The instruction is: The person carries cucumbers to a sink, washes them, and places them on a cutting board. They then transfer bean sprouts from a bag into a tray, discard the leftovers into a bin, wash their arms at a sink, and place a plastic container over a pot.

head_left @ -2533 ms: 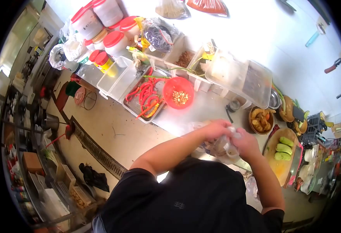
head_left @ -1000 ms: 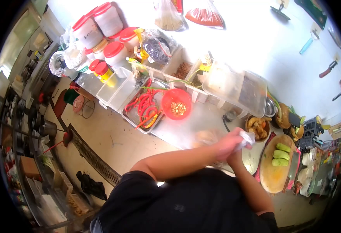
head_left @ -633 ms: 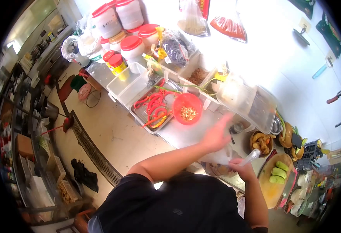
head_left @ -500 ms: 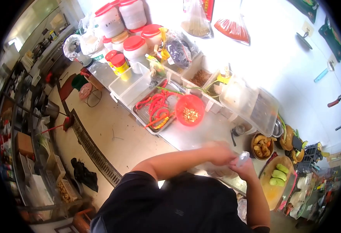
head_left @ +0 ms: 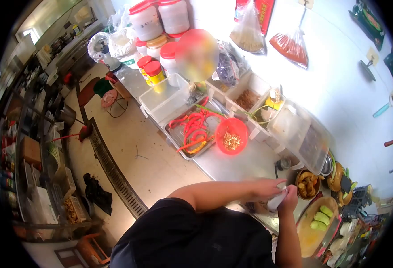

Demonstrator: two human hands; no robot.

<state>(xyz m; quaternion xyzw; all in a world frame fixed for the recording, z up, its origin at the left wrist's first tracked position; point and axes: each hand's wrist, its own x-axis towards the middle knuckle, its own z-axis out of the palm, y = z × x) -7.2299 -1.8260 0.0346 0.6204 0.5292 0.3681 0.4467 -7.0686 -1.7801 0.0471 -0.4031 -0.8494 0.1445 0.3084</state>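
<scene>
Between both hands [head_left: 289, 200], the plastic bag [head_left: 275, 203] slants up rightward.

Bag [head_left: 275, 203] thin plastic; tray [head_left: 213, 122] shiny metal; counter [head_left: 232, 167] smooth metal

I see everything through one camera worn on my head, which faces forward and steeply down past my own black shirt [head_left: 205, 241]. The shirt is nearest, filling the near middle; my hands [head_left: 266, 190] sit a little farther out, right of centre. The lens is very wide, bending straight edges and going black at the corners. The surface [head_left: 236, 165] runs slantwise from far left to near right, with the wall [head_left: 330, 85] beyond it, while the floor [head_left: 134, 123] and shelving [head_left: 71, 227] fall to the left, farther off.
</scene>
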